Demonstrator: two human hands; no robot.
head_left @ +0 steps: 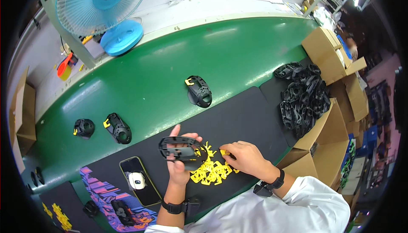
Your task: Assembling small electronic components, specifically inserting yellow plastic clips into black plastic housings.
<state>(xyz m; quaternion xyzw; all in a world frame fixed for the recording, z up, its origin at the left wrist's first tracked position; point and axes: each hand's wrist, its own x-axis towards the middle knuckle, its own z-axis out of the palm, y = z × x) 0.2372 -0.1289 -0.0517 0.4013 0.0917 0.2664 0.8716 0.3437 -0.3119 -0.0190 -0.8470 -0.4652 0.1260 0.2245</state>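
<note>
My left hand (178, 165) holds a black plastic mouse shell (180, 147) up over the black mat, hollow side toward me. My right hand (246, 158) rests on the mat, fingertips pinching a small yellow clip (224, 152) at the edge of a heap of yellow clips (210, 171). Three black shells with yellow clips fitted lie on the green belt: one ahead (199, 91), one to the left (117, 127), one further left (83, 127).
A pile of black shells (302, 97) lies at the right by open cardboard boxes (329, 54). A blue fan (106, 8) stands beyond the belt. A phone (139, 180) with a white object on it lies at lower left. More yellow clips (59, 216) sit far left.
</note>
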